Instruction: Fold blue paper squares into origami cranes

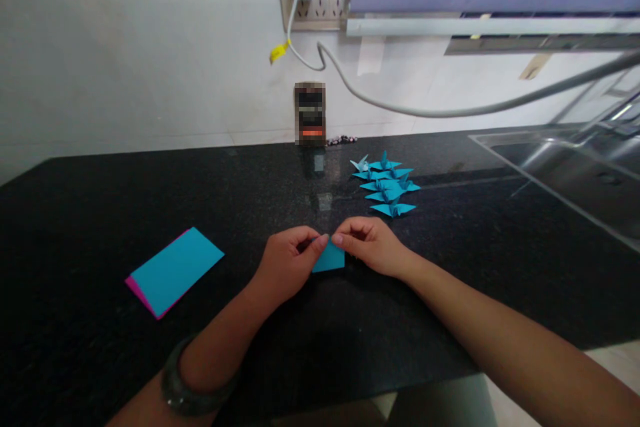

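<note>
A small piece of folded blue origami paper is between my hands, just above or on the dark countertop. My left hand pinches its upper left edge between thumb and fingers. At the upper right edge, my right hand pinches the same paper, thumb close to the left thumb. Part of the paper is hidden behind the fingers. Beyond my right hand sits a group of several folded blue paper cranes. To the left lies a stack of blue paper with pink sheets showing under it.
The black countertop runs up to a white wall. A phone-like device, its screen blurred, leans on the wall beside a beaded strap. A metal sink is at the right. A grey cable hangs from a wall socket.
</note>
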`<move>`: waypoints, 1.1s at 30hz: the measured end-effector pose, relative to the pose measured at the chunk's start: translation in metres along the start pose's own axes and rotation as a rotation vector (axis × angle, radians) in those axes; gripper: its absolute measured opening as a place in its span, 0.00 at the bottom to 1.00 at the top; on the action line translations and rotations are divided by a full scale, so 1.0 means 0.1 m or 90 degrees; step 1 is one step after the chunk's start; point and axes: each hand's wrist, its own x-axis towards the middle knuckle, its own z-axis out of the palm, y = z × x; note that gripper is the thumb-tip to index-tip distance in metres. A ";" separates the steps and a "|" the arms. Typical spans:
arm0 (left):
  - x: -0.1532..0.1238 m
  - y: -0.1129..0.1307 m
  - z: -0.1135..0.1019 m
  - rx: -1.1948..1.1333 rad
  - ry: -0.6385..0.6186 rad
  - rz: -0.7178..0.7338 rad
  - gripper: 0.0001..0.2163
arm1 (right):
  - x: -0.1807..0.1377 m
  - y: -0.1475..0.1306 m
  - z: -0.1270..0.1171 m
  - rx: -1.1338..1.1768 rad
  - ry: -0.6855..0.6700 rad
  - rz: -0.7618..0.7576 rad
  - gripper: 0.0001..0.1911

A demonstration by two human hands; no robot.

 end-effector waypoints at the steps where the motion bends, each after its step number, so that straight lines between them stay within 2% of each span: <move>1: 0.00 0.00 0.00 0.000 0.002 -0.001 0.13 | 0.00 0.00 0.00 -0.006 0.000 -0.006 0.16; 9: 0.01 0.01 -0.01 0.004 0.004 -0.003 0.13 | 0.01 -0.01 -0.02 -0.041 0.063 -0.019 0.15; 15: 0.00 0.02 -0.06 0.018 -0.004 0.008 0.13 | 0.01 0.01 -0.02 -0.058 0.054 -0.017 0.15; 22: 0.02 0.00 -0.04 -0.007 -0.036 0.015 0.13 | 0.00 -0.03 -0.04 -0.116 0.042 -0.099 0.11; 27: 0.02 -0.03 0.00 -0.025 -0.052 0.004 0.12 | 0.03 -0.02 -0.07 -0.024 0.112 -0.064 0.13; 30: 0.02 -0.02 -0.02 0.010 -0.018 -0.006 0.13 | 0.04 0.00 -0.07 -0.012 0.117 -0.027 0.13; 33: 0.02 0.00 -0.04 0.027 0.066 -0.029 0.14 | 0.02 0.01 -0.06 -0.062 0.037 -0.026 0.12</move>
